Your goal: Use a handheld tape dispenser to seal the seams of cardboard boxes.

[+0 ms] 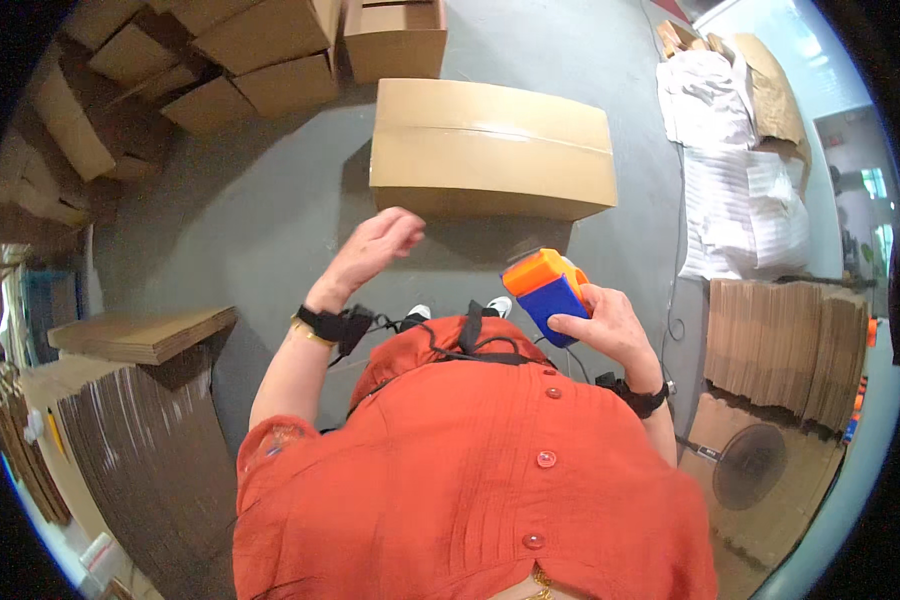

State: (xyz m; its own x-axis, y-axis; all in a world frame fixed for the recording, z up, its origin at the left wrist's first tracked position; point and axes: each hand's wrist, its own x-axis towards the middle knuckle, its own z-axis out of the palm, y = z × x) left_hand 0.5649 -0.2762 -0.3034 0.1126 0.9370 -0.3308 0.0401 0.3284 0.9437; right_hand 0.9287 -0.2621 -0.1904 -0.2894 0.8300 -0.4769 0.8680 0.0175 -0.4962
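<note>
A long, sealed, tan cardboard box (495, 135) lies on the grey floor (260, 220). Nearer the person than this box, the right hand (618, 325) grips an orange-and-blue plastic tape dispenser (552, 295), whose front end looks too blurred to make out clearly. The left hand (366, 250), relaxed and empty, hangs on the person's side of the box's left end, fingers loosely curled.

- From where I'm standing, the cardboard box (490, 135) is showing no lettering I can read.
- The orange-and-blue tape dispenser (552, 300) is showing me no readable label or number either.
</note>
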